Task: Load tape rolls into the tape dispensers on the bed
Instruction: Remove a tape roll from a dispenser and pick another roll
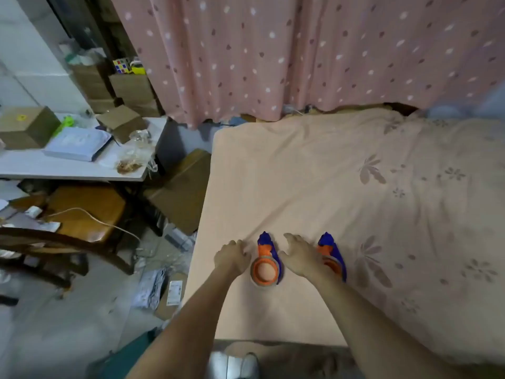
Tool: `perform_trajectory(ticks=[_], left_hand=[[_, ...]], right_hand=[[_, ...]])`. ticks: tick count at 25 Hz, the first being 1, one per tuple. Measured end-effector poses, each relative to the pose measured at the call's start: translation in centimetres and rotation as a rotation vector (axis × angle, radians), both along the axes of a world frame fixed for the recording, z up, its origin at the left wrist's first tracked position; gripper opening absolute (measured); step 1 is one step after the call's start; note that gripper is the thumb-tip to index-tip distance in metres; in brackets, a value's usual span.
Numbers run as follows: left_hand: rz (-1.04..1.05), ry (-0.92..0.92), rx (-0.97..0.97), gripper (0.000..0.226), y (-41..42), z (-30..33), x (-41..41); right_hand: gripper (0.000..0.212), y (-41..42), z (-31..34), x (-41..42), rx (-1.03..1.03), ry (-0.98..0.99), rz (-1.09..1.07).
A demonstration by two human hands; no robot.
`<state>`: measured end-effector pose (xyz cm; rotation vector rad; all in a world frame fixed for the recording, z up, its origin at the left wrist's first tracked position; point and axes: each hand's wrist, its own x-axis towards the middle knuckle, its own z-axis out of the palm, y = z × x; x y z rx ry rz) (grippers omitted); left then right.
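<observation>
Both forearms enter from the bottom edge and reach forward over the near end of the bed [314,173], which is covered with a peach sheet printed with flowers on its right half. Left hand [232,257] lies palm down on the sheet just left of the left tape dispenser [266,262], fingers [237,246] loosely curled and holding nothing; whether it touches the dispenser cannot be told. Left tape dispenser lies flat, long axis running away from the camera — blue nose at the far end, orange hub with a tape roll [264,272] around it at the near end. Right hand [302,258] is spread palm down between the two dispensers, fingers released and grasping nothing, and its wrist covers the left part of the right tape dispenser [334,257]. That unit lies nearly parallel to the first, blue nose also pointing away, near end angled slightly right; only a sliver of its orange hub shows, so whether a roll sits on it cannot be made out. Picture is soft throughout — fine detail on the dispensers is not readable. Pink spotted curtain [300,50] hangs beyond the far edge of the bed. At left, well apart, a white bench [82,170] carries cardboard boxes and papers, with a wooden chair [82,212] below it.
</observation>
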<state>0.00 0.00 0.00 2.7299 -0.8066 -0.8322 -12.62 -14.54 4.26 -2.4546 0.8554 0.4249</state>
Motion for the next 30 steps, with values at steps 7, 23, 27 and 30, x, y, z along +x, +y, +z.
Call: perform_trajectory(ticks=[7,23,27,30], left_hand=[[0.075,0.184,-0.078,0.041,-0.7,-4.0,-2.6],[0.116,0.186,-0.194,0.031,-0.6,-5.4,-2.9],[0.119,0.195,-0.168,0.029,-0.7,-5.5,-2.9],[0.16,0.208,-0.163,0.03,-0.8,-5.7,-2.9]], right_hand=[[0.029,1.4,-5.9,0.5,-0.021,0.038,-0.023],[0.029,-0.6,-6.0,0.7,-0.302,0.112,0.103],[0.024,1.0,-5.9,0.3,-0.47,0.016,0.047],[0.019,2.9,-6.1,0.4,-0.436,-0.081,-0.04]])
